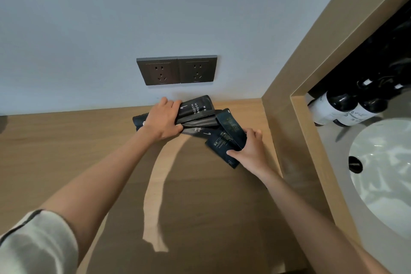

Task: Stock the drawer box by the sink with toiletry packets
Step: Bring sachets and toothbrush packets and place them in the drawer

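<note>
Two hands (163,118) on fanned packets (195,110), long axes splayed rightward.

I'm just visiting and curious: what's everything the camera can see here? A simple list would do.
Toiletry packets: several, exact count unclear because they overlap, dark, on the wooden counter near the wall; one reads TOOTH BRUSH.
Wooden counter: one, light brown, under the packets.
Wall sockets: two, dark grey, side by side on the wall above the packets.
Wall: pale grey-blue, behind the counter.
Wooden frame: one, light brown, between counter and sink.
Sink: one, white, far right.
Bottles: at least two, dark with white labels, behind the sink.
Left hand: pressing on the packets.
Right hand: gripping dark packets.
</note>
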